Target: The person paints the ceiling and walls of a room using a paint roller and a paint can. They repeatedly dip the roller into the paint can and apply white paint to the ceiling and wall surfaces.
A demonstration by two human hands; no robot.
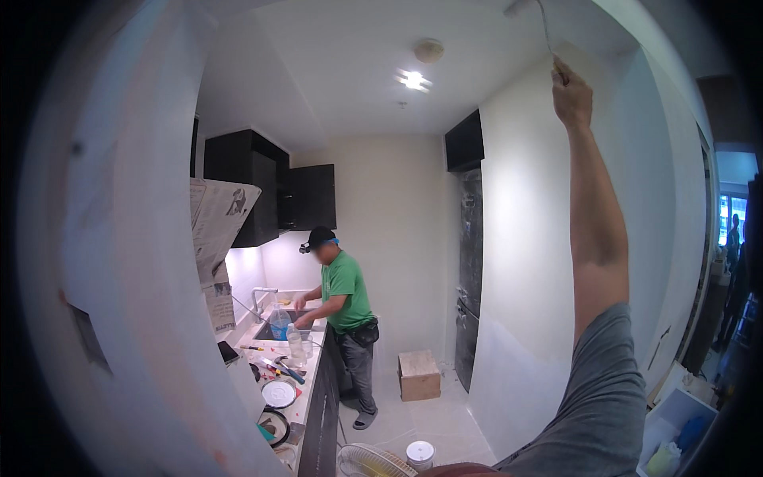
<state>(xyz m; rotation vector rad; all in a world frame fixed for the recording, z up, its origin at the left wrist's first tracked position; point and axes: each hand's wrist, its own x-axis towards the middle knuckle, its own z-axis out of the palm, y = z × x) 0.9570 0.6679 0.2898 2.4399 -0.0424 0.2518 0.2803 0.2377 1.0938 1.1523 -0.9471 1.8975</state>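
Observation:
Raised high at the upper right, my right hand is closed around the handle of a paint roller. Its thin bent wire frame runs up from my fist, and the roller head is at the picture's top edge, close against the white ceiling. Whether the head touches the ceiling I cannot tell. Beside my outstretched arm stands the right wall, pale with a whiter patch low down. My left hand is out of the picture.
A person in a green shirt works at the sink along the left counter, which holds tools and lids. Below are a fan, a white bucket and a wooden box. A dark cabinet door hangs open.

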